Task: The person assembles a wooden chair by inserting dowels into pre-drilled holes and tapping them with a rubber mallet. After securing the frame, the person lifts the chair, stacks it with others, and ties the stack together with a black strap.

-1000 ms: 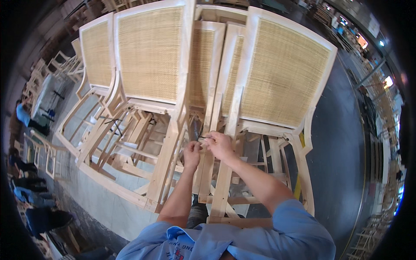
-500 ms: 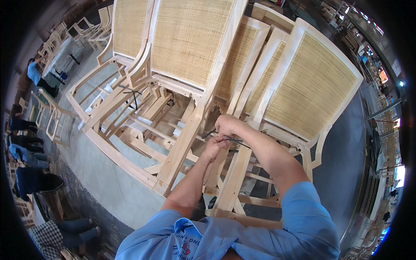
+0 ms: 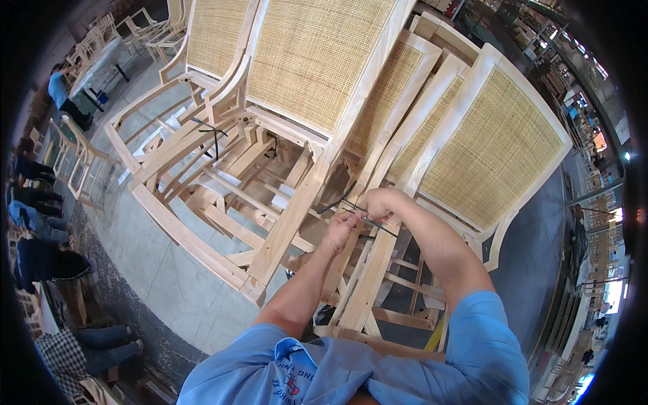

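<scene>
Since the earlier pictures our right hand (image 3: 383, 204) has gone from above our left hand (image 3: 341, 228) to just right of it, laying bare more of the thin dark cord (image 3: 382, 228) that slants over the pale, straight wooden chair rails (image 3: 373, 273). Our left fingers are closed in a pinch that seems to hold the cord, while our right fingers curl downward with their tips hidden, so we cannot tell what they grip. With loose lengths showing on both sides, we judge the cord is not yet secured.
</scene>
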Demonstrator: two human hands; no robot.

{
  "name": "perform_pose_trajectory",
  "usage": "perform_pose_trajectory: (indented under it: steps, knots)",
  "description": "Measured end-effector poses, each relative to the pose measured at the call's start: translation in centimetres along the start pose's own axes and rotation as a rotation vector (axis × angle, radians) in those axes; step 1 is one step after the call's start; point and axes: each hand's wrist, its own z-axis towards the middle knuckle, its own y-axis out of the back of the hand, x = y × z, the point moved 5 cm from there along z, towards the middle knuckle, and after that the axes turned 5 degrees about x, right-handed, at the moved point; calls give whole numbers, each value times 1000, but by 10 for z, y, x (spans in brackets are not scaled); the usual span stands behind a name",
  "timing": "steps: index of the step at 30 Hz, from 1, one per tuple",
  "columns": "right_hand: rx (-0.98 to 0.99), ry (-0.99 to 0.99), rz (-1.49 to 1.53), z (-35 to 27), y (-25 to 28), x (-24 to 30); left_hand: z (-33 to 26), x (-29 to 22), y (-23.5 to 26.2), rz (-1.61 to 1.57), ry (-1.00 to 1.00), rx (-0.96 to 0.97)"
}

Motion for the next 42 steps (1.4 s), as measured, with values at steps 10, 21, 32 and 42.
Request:
perform_pose_trajectory:
  steps: [10,21,32,42]
  knots:
    - [76,-5,-124,8,3,0,0,-4,3,2,-33,21]
    - [-478,25,-203,-57,9,40,13,-17,22,348,27,50]
    - [-730,226,-266,-72,-68,38,15,-28,20,165,91,300]
    - [-514,87,-156,-20,-10,-11,-12,-27,-17,1036,-293,-42]
